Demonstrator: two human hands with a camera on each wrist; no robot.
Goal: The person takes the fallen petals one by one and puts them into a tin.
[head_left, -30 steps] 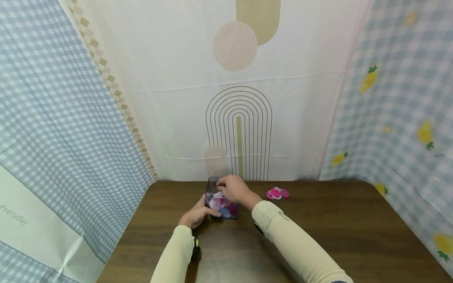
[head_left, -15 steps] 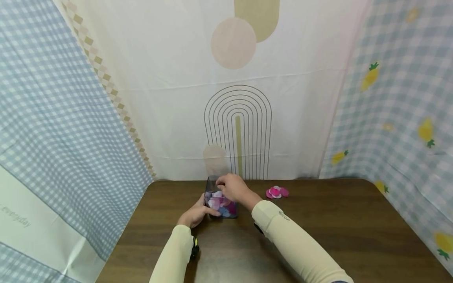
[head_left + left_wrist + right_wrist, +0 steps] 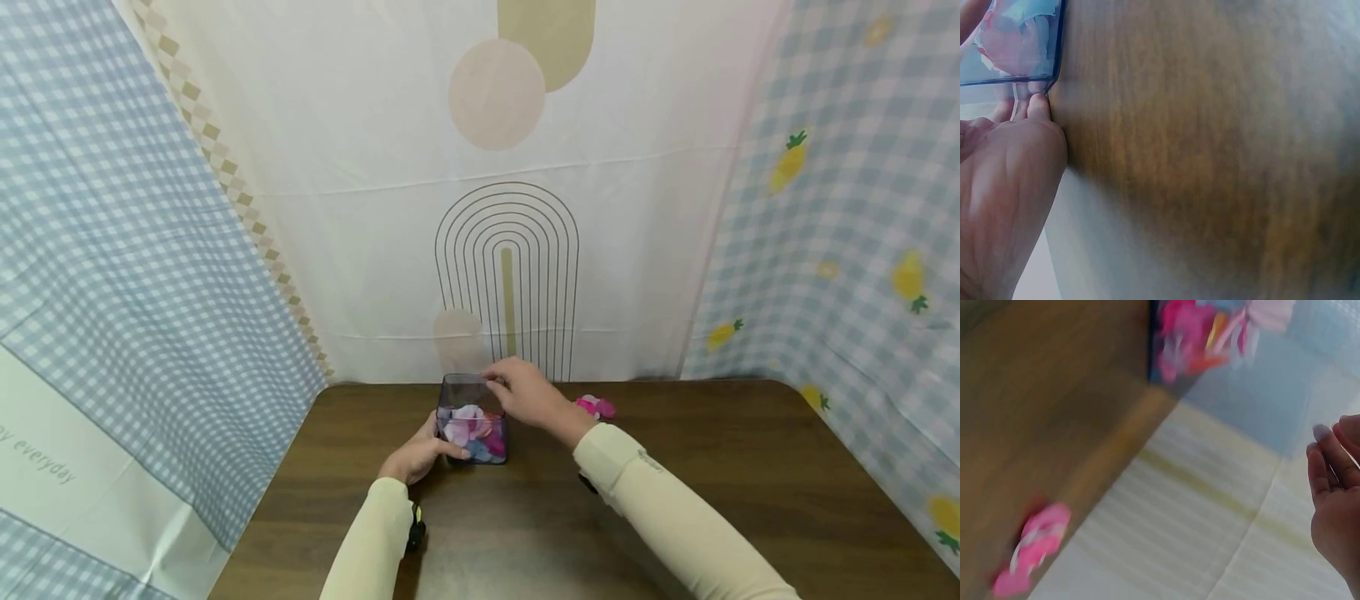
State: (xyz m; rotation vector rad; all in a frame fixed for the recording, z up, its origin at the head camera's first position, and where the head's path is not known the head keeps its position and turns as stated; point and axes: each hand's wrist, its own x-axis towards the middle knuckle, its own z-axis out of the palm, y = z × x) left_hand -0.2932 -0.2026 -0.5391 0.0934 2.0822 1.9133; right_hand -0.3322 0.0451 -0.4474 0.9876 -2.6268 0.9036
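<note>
A clear, dark-tinted plastic box (image 3: 465, 390) stands at the back of the table, partly filled with petals (image 3: 467, 427) in pink, white, blue and magenta. My left hand (image 3: 415, 456) grips its left side, thumb across the front wall. In the left wrist view, the fingers of that hand (image 3: 1007, 165) lie behind the box's lower corner (image 3: 1004, 80). My right hand (image 3: 528, 392) hovers by the box's upper right rim, fingers loosely bent. In the right wrist view, nothing shows between the fingers of this hand (image 3: 1338, 494).
To the right of the box, a small heap of pink and white petals (image 3: 597, 407) lies on the brown wooden table (image 3: 675, 467), partly behind my right hand. A patterned white cloth (image 3: 360, 275) hangs at the table's back edge, with checked cloths on both sides.
My right hand has come up out of the box and moved right, towards the petal heap. The left hand and the box have stayed in place.
</note>
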